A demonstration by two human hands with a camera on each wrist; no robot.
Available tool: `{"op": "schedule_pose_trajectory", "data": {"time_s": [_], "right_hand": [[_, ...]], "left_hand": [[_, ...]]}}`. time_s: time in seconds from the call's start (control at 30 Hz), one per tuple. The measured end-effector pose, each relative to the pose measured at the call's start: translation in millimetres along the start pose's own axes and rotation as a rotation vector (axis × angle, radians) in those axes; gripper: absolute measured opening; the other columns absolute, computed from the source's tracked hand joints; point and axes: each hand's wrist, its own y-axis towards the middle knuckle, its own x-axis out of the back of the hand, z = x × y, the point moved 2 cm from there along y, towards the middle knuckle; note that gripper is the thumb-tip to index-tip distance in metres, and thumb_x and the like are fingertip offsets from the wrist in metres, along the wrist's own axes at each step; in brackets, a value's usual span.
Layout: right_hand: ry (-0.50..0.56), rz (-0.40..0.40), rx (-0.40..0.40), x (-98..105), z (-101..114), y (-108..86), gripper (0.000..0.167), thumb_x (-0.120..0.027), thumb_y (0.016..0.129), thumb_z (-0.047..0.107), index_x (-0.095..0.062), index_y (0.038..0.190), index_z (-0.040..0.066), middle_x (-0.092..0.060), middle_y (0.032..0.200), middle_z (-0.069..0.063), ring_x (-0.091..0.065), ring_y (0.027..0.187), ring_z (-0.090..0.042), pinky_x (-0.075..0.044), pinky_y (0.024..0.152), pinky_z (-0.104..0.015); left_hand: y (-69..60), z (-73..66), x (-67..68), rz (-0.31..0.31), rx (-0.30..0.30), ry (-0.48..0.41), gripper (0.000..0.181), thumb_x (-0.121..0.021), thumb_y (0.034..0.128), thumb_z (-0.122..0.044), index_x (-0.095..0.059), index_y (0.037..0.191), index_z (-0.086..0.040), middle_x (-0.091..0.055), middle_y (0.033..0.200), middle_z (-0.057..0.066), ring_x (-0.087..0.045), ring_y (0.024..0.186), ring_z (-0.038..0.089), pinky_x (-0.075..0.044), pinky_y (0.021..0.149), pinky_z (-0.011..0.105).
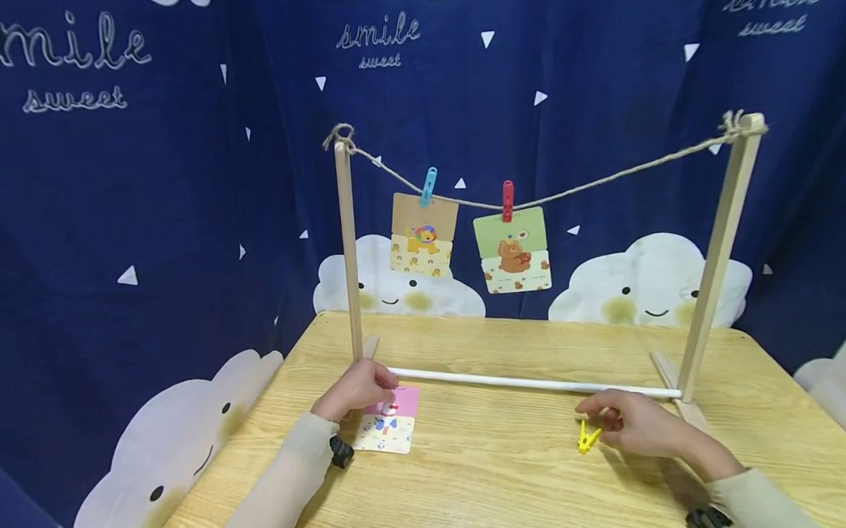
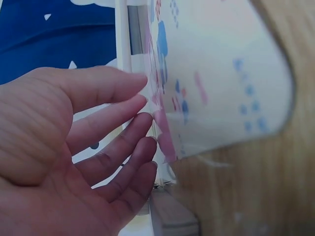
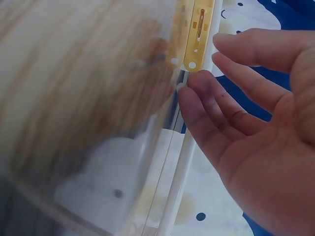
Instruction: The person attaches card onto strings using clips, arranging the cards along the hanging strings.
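Observation:
A pink and cream card (image 1: 387,430) lies on the table at the left. Over its upper edge is my left hand (image 1: 364,388), and in the left wrist view the fingers of that hand (image 2: 98,132) are relaxed close to the card (image 2: 221,73), with contact hard to tell. On the right, a yellow clothespin (image 1: 588,438) stands on the table beside my right hand (image 1: 634,423). The right wrist view has the yellow clothespin (image 3: 199,29) just beyond the loosely bent fingers of my right hand (image 3: 266,108), which hold nothing.
Behind the hands stands a wooden frame (image 1: 723,251) with a white rod (image 1: 531,383) low across it. From its rope (image 1: 615,176) hang a lion card (image 1: 422,244) under a blue clothespin (image 1: 429,186) and a bear card (image 1: 514,255) under a red clothespin (image 1: 507,201).

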Motion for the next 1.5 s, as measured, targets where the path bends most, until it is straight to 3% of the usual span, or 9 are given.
{"op": "schedule_pose_trajectory", "data": {"time_s": [0.13, 0.37, 0.87, 1.5], "right_hand": [[0.021, 0.026, -0.017, 0, -2, 1.3, 0.041, -0.076, 0.080, -0.005, -0.070, 0.120, 0.001, -0.067, 0.098, -0.001, -0.054, 0.073, -0.003, -0.047, 0.063, -0.022], [0.078, 0.081, -0.029, -3, -2, 3.5, 0.040, -0.074, 0.081, -0.007, -0.070, 0.119, 0.001, -0.068, 0.097, -0.003, -0.055, 0.075, -0.004, -0.048, 0.064, -0.023], [0.073, 0.130, -0.050, -6, -6, 5.6, 0.038, -0.073, 0.079, -0.007, -0.073, 0.115, 0.005, -0.063, 0.090, 0.001, -0.052, 0.073, -0.004, -0.044, 0.062, -0.022], [0.074, 0.130, -0.071, -6, -4, 5.1, 0.036, -0.074, 0.080, -0.006, -0.073, 0.114, 0.006, -0.065, 0.092, 0.002, -0.053, 0.075, -0.005, -0.044, 0.062, -0.022]], "left_hand": [[-0.1, 0.1, -0.6, 0.025, 0.002, 0.003, 0.029, -0.086, 0.0824, -0.006, -0.078, 0.111, -0.004, -0.075, 0.103, 0.005, -0.065, 0.090, 0.017, -0.056, 0.083, 0.037], [0.3, -0.6, -3.1, 0.056, -0.054, 0.001, 0.031, -0.088, 0.0801, -0.004, -0.078, 0.109, -0.002, -0.076, 0.102, 0.006, -0.067, 0.090, 0.015, -0.057, 0.084, 0.036], [-2.5, -4.9, -5.6, 0.103, -0.065, 0.017, 0.020, -0.086, 0.0825, -0.005, -0.077, 0.100, -0.006, -0.069, 0.090, 0.005, -0.058, 0.079, 0.017, -0.050, 0.069, 0.030], [-4.9, -10.7, -6.7, 0.085, -0.092, 0.082, 0.020, -0.087, 0.0802, -0.003, -0.074, 0.095, -0.004, -0.066, 0.084, 0.004, -0.057, 0.075, 0.015, -0.049, 0.069, 0.030]]}}
